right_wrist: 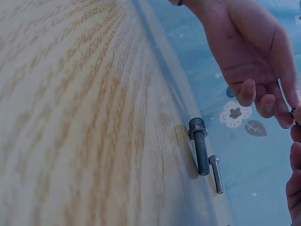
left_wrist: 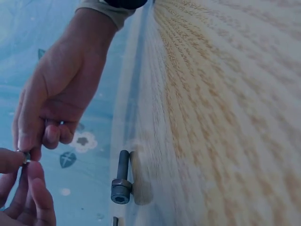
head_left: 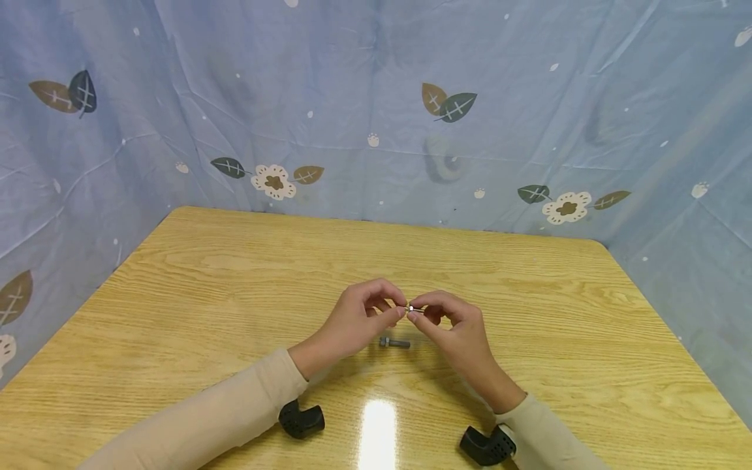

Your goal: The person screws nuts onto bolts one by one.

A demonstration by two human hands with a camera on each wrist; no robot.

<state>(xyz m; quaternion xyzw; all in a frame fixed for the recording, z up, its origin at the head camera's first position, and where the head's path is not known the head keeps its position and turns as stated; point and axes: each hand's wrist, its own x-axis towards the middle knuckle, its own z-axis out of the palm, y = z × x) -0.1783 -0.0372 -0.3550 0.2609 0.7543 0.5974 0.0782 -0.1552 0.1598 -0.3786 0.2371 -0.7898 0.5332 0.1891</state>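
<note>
Over the middle of the table, my left hand point(head_left: 352, 320) and right hand point(head_left: 461, 329) meet fingertip to fingertip. Between them, thumb and finger of each pinch a small shiny metal piece point(left_wrist: 27, 156), mostly covered by the fingertips; its exact kind is too small to tell. Just below the hands lies a dark socket-head bolt point(head_left: 399, 343) with a hex nut on it close to the head. In the right wrist view, a thinner silver socket-head bolt point(right_wrist: 217, 175) lies beside the dark bolt point(right_wrist: 201, 146). Only an end of the thinner bolt point(left_wrist: 114, 221) shows in the left wrist view.
The wood-grain table point(head_left: 235, 281) spreads out around both hands. A blue curtain point(head_left: 352, 85) with leaves and flowers hangs behind it and at the sides. Black curved wrist mounts point(head_left: 302, 421) are at both forearms. Light glares off the table's near part.
</note>
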